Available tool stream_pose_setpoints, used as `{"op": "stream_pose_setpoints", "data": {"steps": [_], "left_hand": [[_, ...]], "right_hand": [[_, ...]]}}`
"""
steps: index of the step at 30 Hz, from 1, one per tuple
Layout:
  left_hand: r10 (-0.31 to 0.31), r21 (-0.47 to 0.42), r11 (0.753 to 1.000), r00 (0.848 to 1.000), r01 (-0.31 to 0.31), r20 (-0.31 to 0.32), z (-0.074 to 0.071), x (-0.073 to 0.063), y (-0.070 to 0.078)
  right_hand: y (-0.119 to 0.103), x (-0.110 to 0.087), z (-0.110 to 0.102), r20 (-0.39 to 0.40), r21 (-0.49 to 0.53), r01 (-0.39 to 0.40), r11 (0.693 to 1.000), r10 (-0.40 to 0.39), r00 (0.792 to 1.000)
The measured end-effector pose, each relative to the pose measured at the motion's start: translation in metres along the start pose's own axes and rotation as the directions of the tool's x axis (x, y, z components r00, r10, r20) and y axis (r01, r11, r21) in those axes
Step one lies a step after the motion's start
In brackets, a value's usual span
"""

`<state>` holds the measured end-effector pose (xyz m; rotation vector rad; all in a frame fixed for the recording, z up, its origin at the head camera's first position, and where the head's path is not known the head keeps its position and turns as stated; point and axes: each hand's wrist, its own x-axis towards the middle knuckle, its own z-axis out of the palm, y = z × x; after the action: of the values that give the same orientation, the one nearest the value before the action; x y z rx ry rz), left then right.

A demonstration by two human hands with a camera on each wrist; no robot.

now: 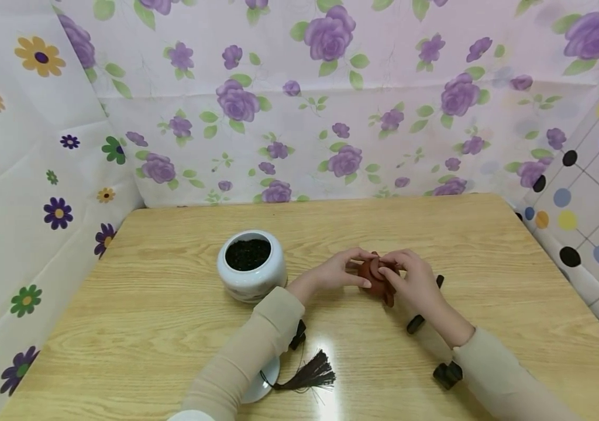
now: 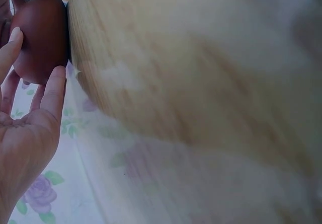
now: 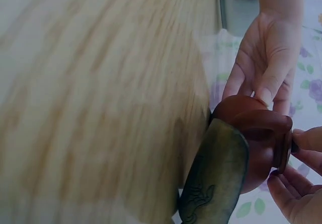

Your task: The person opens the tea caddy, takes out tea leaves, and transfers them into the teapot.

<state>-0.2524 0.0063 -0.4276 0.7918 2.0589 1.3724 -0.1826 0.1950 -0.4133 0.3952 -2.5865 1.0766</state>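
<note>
A small reddish-brown clay teapot (image 1: pixel 377 287) sits on the wooden table, between both hands. From the left, my left hand (image 1: pixel 337 271) holds its rounded body, thumb on one side and fingers on the other. That grip also shows in the left wrist view, on the teapot's body (image 2: pixel 43 40). My right hand (image 1: pixel 417 283) pinches the lid (image 3: pixel 283 146) between thumb and fingers. The lid looks seated on the pot. The handle (image 3: pixel 264 119) faces the right wrist camera, where a dark carved piece (image 3: pixel 216 168) partly covers the pot.
A white porcelain jar (image 1: pixel 252 285) holding dark tea leaves (image 1: pixel 248 254) stands left of the teapot. Under my left forearm lie a white disc (image 1: pixel 265 389) and a dark tassel (image 1: pixel 310 374). Dark pieces (image 1: pixel 447 375) and a dark stick (image 1: pixel 415 323) lie by my right arm.
</note>
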Motion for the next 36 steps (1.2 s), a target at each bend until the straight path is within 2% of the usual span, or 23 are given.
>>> {"op": "stream_pose_setpoints", "data": {"steps": [9, 23, 31, 36], "left_hand": [[-0.019, 0.003, 1.000, 1.000, 0.019, -0.009, 0.0011, 0.0009, -0.0023], [-0.005, 0.027, 1.000, 1.000, 0.006, -0.020, 0.0011, -0.0004, -0.0011], [-0.002, 0.023, 1.000, 1.000, 0.003, -0.027, 0.0023, -0.0017, 0.0012], [0.024, 0.027, 0.999, 0.999, -0.023, -0.032, 0.0045, -0.0033, 0.0008]], "right_hand": [[0.0043, 0.0003, 0.0030, 0.017, -0.019, -0.021, 1.000, 0.022, 1.000], [0.0046, 0.0024, 0.0046, 0.037, -0.031, -0.077, 0.997, 0.078, 0.996], [0.0043, 0.0026, 0.0032, 0.048, -0.016, -0.086, 0.996, 0.086, 0.995], [0.0047, 0.0023, 0.0018, 0.052, -0.015, -0.079, 0.997, 0.080, 0.995]]}}
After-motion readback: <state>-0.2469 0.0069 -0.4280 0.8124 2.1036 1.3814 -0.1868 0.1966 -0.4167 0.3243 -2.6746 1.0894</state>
